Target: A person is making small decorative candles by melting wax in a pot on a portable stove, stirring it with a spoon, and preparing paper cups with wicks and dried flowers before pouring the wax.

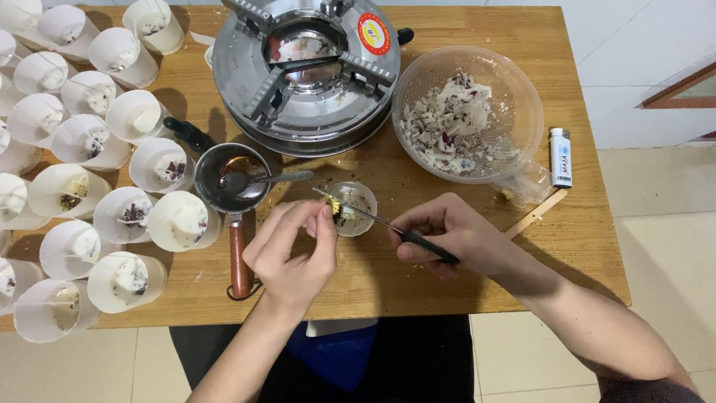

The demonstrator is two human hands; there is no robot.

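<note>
A small clear glass cup [356,203] holding yellow and dark flecks stands on the wooden table [477,254]. My left hand [292,250] pinches the cup's left rim with thumb and fingers. My right hand [446,235] grips long black-handled tweezers [373,218], whose metal tips reach across the cup to the yellow flecks at its left edge.
A small metal saucepan [227,179] with a wooden handle and a spoon lies left of the cup. A round steel stove [306,71] sits behind, a clear bowl [514,112] of white and purple wax bits at right, with a lighter [560,157] and a wooden stick [535,214]. Several white cups [119,119] fill the left.
</note>
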